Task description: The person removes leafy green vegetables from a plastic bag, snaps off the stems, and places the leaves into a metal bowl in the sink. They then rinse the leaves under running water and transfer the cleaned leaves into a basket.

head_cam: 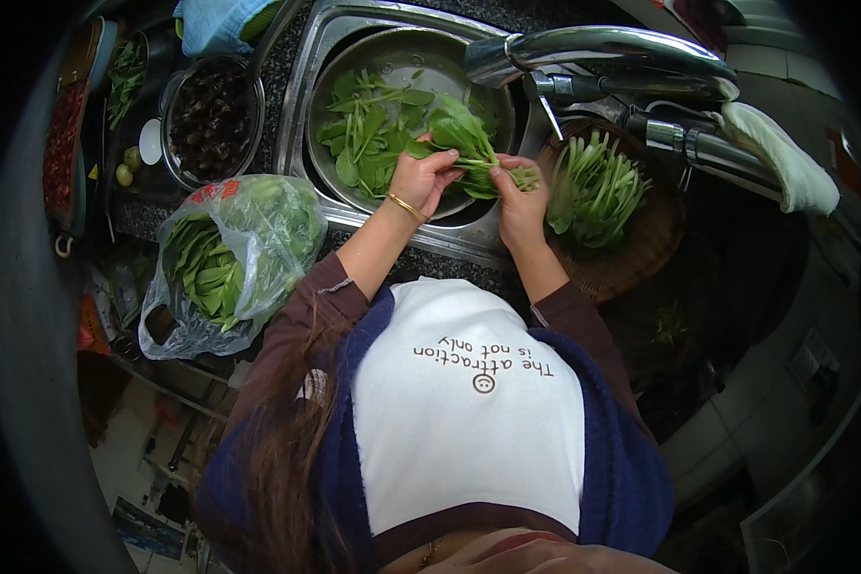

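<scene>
Between both hands is a bunch of leafy greens (466, 140), its leaves to the left and its pale stem ends to the right. My left hand (425, 172) pinches the bunch at its leafy side. The stems lie in the fingers of my right hand (520, 190). Under the bunch, a round metal basin (409, 43) sits in the stainless steel sink (294, 136). Loose leafy greens (373, 136) lie in the basin. Right of the sink, more greens (599, 186) rest in a woven basket (610, 276), stems pointing away from me.
A chrome faucet (610, 50) arches over the basin's right side. Left of the sink stands a plastic bag (280, 229) of greens. Beyond it are a bowl of dark pieces (212, 115) and a tray of red food (64, 151). A pale cloth (789, 158) hangs at the right.
</scene>
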Tool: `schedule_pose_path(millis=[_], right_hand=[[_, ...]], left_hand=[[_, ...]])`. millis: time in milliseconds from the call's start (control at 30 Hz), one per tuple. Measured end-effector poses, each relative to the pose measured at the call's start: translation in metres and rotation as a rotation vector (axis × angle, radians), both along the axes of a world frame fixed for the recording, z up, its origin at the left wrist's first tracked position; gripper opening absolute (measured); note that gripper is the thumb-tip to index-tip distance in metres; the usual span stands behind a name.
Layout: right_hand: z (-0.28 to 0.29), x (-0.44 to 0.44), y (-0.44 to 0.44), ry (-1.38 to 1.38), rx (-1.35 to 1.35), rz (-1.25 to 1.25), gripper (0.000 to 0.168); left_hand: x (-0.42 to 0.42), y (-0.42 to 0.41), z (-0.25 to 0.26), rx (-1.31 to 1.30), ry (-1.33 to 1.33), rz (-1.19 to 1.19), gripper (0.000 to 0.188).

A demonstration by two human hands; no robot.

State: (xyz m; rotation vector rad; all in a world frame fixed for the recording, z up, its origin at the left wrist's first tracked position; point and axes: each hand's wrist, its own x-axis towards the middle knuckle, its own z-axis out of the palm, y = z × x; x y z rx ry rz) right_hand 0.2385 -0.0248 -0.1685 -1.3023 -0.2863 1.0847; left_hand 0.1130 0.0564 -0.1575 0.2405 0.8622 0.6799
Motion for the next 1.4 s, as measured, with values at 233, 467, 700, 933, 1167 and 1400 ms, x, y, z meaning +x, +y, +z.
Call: schedule_pose_path(millis=[233, 467, 700, 933, 1167, 1400], right_hand=[[0.006, -0.001, 0.004, 0.210, 0.025, -0.052, 0.013], [0.010, 0.007, 0.004, 0.106, 0.058, 0.008, 0.012], [0.097, 0.104, -0.032, -0.302, -0.164, 0.753, 0.021], [0.095, 0.191, -0.080, -0.849, -0.569, 0.527, 0.056], [0.074, 0.168, -0.074, -0.830, -0.370, 0.046, 0.045], [0.084, 0.079, -0.021, -0.666, -0.044, 0.149, 0.013]], left_hand=[[-0.006, -0.004, 0.004, 0.781, 0.272, -0.096, 0.017], [-0.013, -0.001, 0.003, 0.914, 0.320, -0.208, 0.015], [-0.028, 0.002, 0.006, 0.747, 0.407, -0.590, 0.052], [-0.030, 0.021, -0.074, 0.736, 0.921, -0.305, 0.024], [-0.032, 0.078, -0.085, 1.066, 1.616, -0.166, 0.027], [-0.010, 0.092, -0.080, 1.252, 1.758, -1.025, 0.023]])
